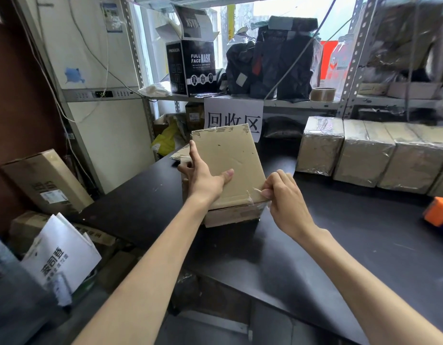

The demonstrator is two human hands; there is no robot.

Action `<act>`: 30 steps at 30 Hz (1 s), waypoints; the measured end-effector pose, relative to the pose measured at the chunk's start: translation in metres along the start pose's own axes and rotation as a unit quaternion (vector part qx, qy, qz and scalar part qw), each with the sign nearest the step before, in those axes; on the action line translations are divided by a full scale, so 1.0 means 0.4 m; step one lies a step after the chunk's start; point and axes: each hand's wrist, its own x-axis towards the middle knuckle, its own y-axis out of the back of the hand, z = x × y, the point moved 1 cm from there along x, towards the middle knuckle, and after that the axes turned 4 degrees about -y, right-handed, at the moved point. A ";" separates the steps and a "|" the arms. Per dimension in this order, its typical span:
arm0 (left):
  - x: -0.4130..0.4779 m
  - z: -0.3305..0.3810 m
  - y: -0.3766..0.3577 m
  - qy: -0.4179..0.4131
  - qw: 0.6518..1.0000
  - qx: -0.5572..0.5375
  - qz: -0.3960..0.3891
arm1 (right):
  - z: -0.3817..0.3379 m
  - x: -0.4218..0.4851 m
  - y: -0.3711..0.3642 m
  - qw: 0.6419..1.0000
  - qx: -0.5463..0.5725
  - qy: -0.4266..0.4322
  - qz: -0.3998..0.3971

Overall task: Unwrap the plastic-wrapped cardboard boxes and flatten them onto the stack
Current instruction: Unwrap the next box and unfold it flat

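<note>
While the left hand (205,175) lay open, fingers spread, on a flattened brown cardboard box (227,165) atop the stack on the black table (340,232), the right hand (285,197) pinched clear plastic wrap (255,195) at its corner.

At twelve o'clock a black "FULL FACE MASK" carton (190,67) stands on the metal shelf (277,102), dark plastic parcels (272,63) beside it, a brown tape roll (323,94) toward one o'clock. An orange block (438,211) lies at three o'clock.

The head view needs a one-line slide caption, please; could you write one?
Left hand presses a flattened cardboard box on the black table while the right hand peels clear tape from its corner.
</note>
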 end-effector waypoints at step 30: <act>0.014 -0.016 -0.015 0.008 1.000 0.023 0.002 | 0.007 0.000 0.018 0.952 0.265 -0.150 -0.021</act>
